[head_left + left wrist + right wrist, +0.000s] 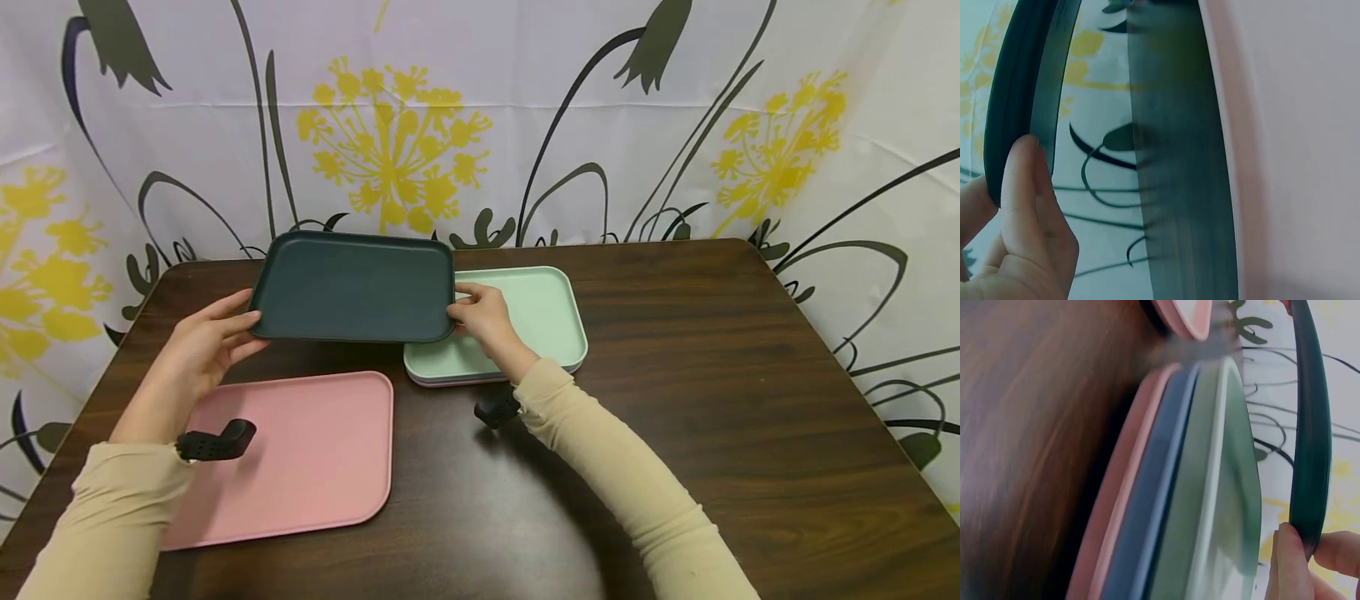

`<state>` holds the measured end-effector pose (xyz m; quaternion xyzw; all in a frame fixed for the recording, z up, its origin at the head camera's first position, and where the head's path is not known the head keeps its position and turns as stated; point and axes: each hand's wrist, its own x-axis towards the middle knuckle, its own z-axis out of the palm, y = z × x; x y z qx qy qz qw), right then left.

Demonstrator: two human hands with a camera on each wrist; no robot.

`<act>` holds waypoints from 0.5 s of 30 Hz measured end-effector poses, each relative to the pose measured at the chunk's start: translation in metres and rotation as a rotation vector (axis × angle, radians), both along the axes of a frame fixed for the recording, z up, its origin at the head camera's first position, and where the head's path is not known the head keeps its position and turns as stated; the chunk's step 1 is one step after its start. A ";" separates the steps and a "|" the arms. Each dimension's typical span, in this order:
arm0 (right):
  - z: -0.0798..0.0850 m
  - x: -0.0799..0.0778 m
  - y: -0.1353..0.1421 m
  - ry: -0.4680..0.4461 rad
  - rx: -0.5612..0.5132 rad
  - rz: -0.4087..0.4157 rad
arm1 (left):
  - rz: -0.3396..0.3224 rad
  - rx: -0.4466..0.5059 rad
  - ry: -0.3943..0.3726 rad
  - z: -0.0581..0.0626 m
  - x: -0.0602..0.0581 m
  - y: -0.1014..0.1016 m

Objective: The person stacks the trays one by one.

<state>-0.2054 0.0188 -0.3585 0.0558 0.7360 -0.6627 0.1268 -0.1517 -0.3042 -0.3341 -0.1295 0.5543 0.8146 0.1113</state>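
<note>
A: Holding what, please, and where?
B: Holding a dark green tray in the air, over the far left part of the tabletop. Pinched at the left end by the left grip, and at the right end by the right grip. So, clamped on the rim from both sides.

A: Of which material and shape?
B: Looks like plastic, but not possible to tell surely. Smooth, matt, rectangular, with rounded corners and a low raised rim. Similar form for the pink tray, lying flat at the near left, partly covered by the left forearm in the head view.

A: And to the right?
B: A neat stack: light green tray on top, blue tray in the middle, pinkish bottom tray. Beneath, dark brown wood grain with soft shine. Behind, a white hanging cloth, printed with yellow flowers.

A: And about edges and room?
B: Overlapping the light green corner in the head view, yet apart from the stack in the right wrist view, with a gap between rims. Between pink tray and stack, a narrow strip of wood; rightward, a wide stretch until the rounded far corner.
</note>
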 end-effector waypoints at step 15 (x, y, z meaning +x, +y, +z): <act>0.005 -0.009 0.044 0.005 0.081 -0.006 | -0.133 -0.191 -0.031 -0.001 -0.007 0.042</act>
